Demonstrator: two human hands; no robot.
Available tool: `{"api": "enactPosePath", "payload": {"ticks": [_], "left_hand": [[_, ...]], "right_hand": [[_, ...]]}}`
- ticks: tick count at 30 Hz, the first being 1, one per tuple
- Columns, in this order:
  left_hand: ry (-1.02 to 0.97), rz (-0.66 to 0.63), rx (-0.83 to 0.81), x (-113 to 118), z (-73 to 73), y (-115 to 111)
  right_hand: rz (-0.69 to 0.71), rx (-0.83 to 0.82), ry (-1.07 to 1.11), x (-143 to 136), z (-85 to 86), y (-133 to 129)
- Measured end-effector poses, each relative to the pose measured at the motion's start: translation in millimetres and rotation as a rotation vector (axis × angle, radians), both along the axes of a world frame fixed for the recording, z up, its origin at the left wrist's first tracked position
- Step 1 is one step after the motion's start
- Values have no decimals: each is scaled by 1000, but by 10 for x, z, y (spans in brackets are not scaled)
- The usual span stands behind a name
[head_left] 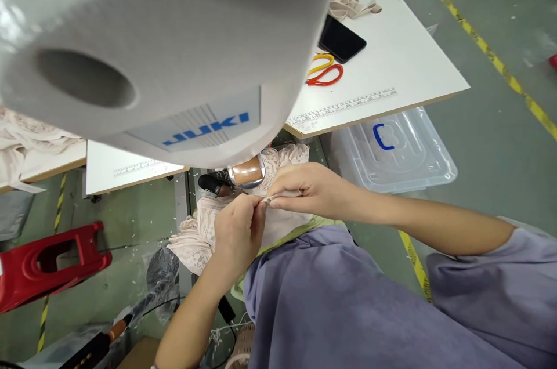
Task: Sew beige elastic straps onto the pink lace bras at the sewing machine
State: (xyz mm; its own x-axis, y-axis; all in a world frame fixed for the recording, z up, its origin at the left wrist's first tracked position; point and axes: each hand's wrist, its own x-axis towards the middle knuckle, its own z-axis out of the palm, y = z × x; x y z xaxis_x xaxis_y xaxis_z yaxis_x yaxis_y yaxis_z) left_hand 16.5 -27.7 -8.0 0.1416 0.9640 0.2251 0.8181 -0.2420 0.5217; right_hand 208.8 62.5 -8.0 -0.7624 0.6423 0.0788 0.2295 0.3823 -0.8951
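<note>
Pale beige lace fabric (284,225) lies over my lap and hangs down at the left. My left hand (237,228) is closed, its thumb and fingers pinching a folded edge of this fabric. Just right of it, my right hand (314,190) pinches the same edge between thumb and fingers, so the two hands nearly touch. The held edge is partly hidden by the fingers. Right above the hands stands the white head of a JUKI sewing machine (209,55), with a shiny metal and brown part (247,173) beneath it.
The white table (404,61) holds a black phone (343,39), scissors with red and yellow handles (325,75) and beige strips (350,0). A lidded clear box (409,151) stands below. A red plastic stool (52,264) is at left. More beige fabric (30,134) lies on the left table.
</note>
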Motion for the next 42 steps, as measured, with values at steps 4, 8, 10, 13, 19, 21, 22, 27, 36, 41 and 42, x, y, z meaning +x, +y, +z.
{"api": "enactPosePath", "payload": {"ticks": [4, 8, 10, 13, 19, 21, 22, 27, 36, 41, 42], "left_hand": [[-21, 110, -11, -6, -20, 62], [210, 144, 225, -211, -112, 163], [332, 24, 402, -344, -167, 206], [426, -103, 533, -491, -208, 250], [564, -106, 445, -472, -109, 266], [568, -67, 374, -402, -48, 251], [568, -50, 328, -373, -23, 243], [533, -109, 236, -452, -12, 287], [597, -250, 316, -541, 23, 399], [629, -109, 263, -255, 89, 243], [635, -91, 251, -217, 85, 226]], "right_hand": [[-48, 146, 9, -126, 111, 172], [-31, 108, -128, -289, 323, 431], [-12, 123, -202, -354, 400, 497], [3, 202, -278, -416, 451, 515], [-34, 390, -336, -383, 324, 434], [-126, 543, -250, -337, 196, 344], [-182, 629, -204, -316, 121, 291], [-409, 842, -101, -275, -181, 108], [-355, 365, 25, -239, -295, 29], [-418, 106, 94, -206, -394, -55], [-405, 152, 82, -206, -373, -32]]}}
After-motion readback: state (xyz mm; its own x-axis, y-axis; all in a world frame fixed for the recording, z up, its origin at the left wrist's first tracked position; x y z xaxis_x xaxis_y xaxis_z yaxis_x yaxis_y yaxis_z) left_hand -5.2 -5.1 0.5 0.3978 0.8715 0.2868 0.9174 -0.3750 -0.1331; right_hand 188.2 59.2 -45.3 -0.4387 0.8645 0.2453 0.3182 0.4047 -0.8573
